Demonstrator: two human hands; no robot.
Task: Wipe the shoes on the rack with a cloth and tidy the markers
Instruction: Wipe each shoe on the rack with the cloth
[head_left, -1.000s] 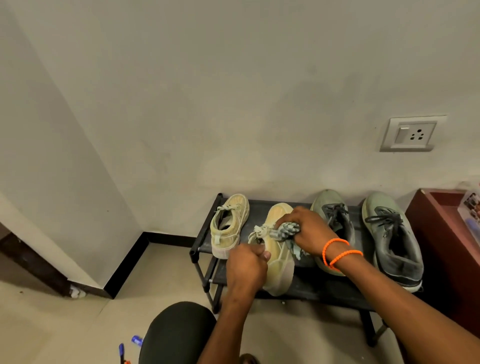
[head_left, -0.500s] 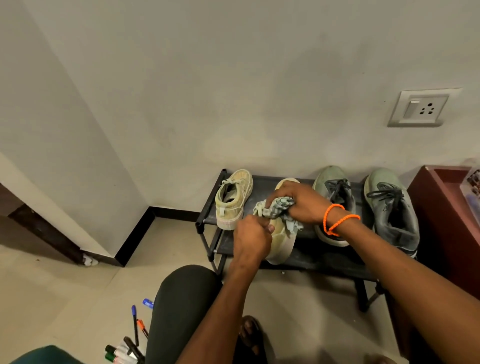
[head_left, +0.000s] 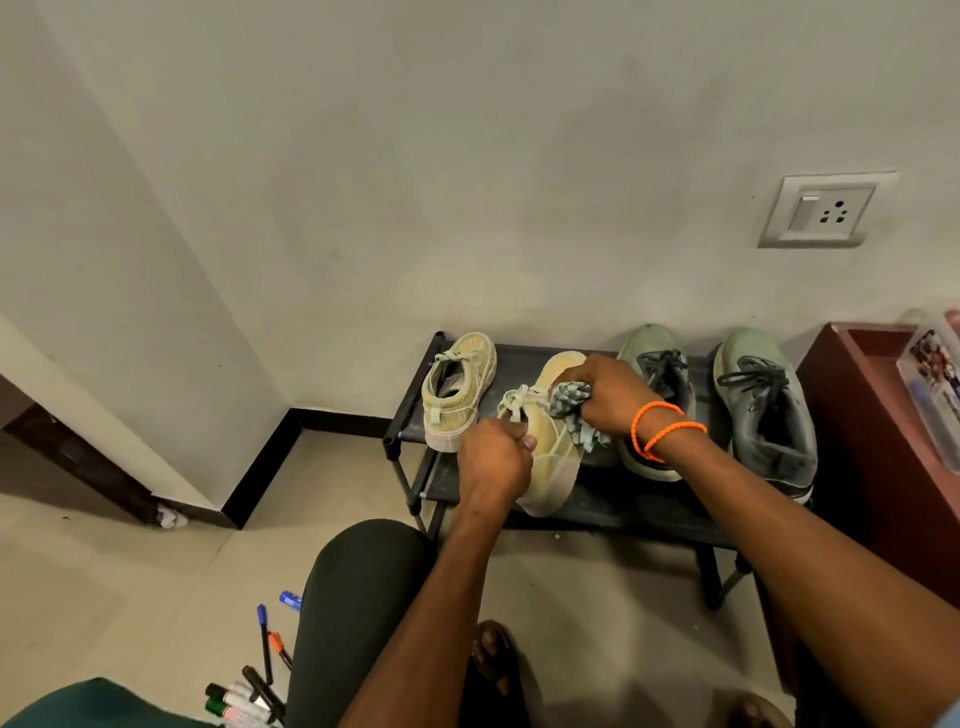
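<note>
The cloth (head_left: 570, 401) has been carried a little further up the tan shoe (head_left: 551, 436) toward its toe since the earlier frame, and the view has dropped, so more of the markers (head_left: 244, 691) on the floor is now taken in. The shoe is kept tipped up on the rack (head_left: 613, 506), heel toward the person. By the look of it, the wipe of this shoe is only part done, and the markers are not yet touched.

The cloth is bunched in the right hand (head_left: 605, 395), whose fingers are curled round it; it is pressed against the upper, right side of the shoe, just beyond the laces, with a tail left hanging down beside the shoe. The left hand (head_left: 493, 462) is closed on the shoe's heel end, near the lace bow; exactly what is pinched there cannot be told, as the fingers are hidden behind the knuckles.

A second tan shoe (head_left: 457, 389) is left standing just to the left, apart from both hands. Two grey shoes (head_left: 763, 410) are lined up to the right, the nearer one partly covered by the right wrist. The markers are scattered well apart from the rack, beside the knee.
</note>
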